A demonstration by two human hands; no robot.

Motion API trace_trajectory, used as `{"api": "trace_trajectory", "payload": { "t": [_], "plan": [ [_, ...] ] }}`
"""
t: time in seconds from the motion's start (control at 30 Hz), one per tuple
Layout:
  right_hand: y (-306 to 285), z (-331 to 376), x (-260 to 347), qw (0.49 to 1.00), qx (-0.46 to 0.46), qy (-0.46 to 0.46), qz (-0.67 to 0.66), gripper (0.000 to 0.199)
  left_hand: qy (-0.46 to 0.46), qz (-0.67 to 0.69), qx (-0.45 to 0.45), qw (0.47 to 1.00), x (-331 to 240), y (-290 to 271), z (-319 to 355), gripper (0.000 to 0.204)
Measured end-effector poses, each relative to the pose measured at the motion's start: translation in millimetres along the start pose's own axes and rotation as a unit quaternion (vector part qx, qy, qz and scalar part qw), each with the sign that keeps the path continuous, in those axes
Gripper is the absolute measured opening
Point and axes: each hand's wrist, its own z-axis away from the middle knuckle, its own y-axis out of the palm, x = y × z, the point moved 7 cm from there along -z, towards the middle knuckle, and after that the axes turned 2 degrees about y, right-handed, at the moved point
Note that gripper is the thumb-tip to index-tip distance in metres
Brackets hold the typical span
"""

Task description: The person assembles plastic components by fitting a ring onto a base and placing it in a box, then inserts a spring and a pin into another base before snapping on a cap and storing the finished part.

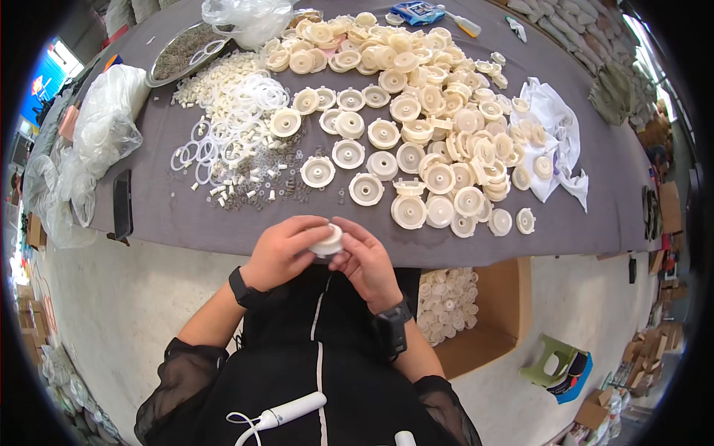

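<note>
Just over the table's near edge, both hands grip one round white plastic cap (327,243). My left hand (286,249) has its fingers curled over the cap's top and left side. From the right, my right hand (363,260) pinches the rim between thumb and fingers. The fingers cover part of the cap, and its underside is hidden. Beyond the hands, several cream round plastic caps (318,172) lie singly with their inner sides up. A big heap of the same caps (439,97) spreads to the right and back.
Clear plastic rings (260,97) overlap small cream sleeves (223,82), with tiny springs nearby. A metal tray (186,53) stands back left, a phone (122,204) on the left. White cloth (554,126) lies right. A cardboard box (498,320) of caps stands below the table edge, near a green stool (554,360).
</note>
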Motion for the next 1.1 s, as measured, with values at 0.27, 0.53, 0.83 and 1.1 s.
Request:
{"api": "trace_trajectory", "payload": {
  "t": [0.27,0.53,0.83,1.1],
  "plan": [
    [39.4,-11.4,60.7,0.529,-0.159,-0.395,0.734,0.010,-0.259,0.143,-0.175,0.939,64.4,-25.6,48.2,0.024],
    [71.8,-52.4,46.5,0.452,-0.099,-0.403,0.789,0.011,-0.348,0.208,-0.240,0.882,76.3,-30.8,76.0,0.028],
    [98.9,-55.6,26.6,0.513,-0.054,-0.442,0.734,0.018,-0.227,-0.038,-0.198,0.953,71.7,-68.9,44.0,0.030],
    [120.1,-89.7,22.8,0.464,0.088,-0.430,0.770,0.016,-0.254,0.009,-0.152,0.955,79.2,-70.7,45.7,0.023]
  ]
}}
